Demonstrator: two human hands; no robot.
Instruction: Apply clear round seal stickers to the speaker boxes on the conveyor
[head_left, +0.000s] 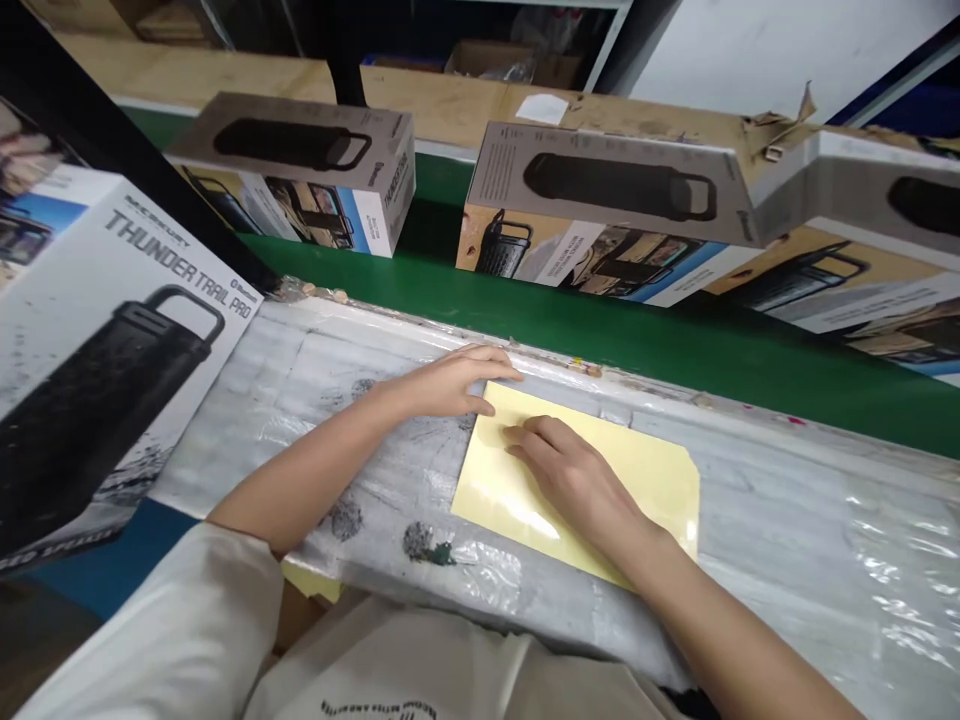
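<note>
A glossy pale-yellow sheet (645, 480) lies flat on a plastic-wrapped grey work surface (787, 520). My left hand (450, 380) rests at the sheet's far left corner, fingers stretched out and touching its edge. My right hand (577, 475) lies palm down on the middle of the sheet, fingers flat and pointing left. Neither hand grips anything.
A green conveyor belt (600, 320) runs behind the surface, carrying three speaker boxes (315, 170) (622, 210) (862, 250). A large "Thunder Trail Pro" box (97, 350) stands at my left. Wooden shelving (435, 100) lies beyond the belt.
</note>
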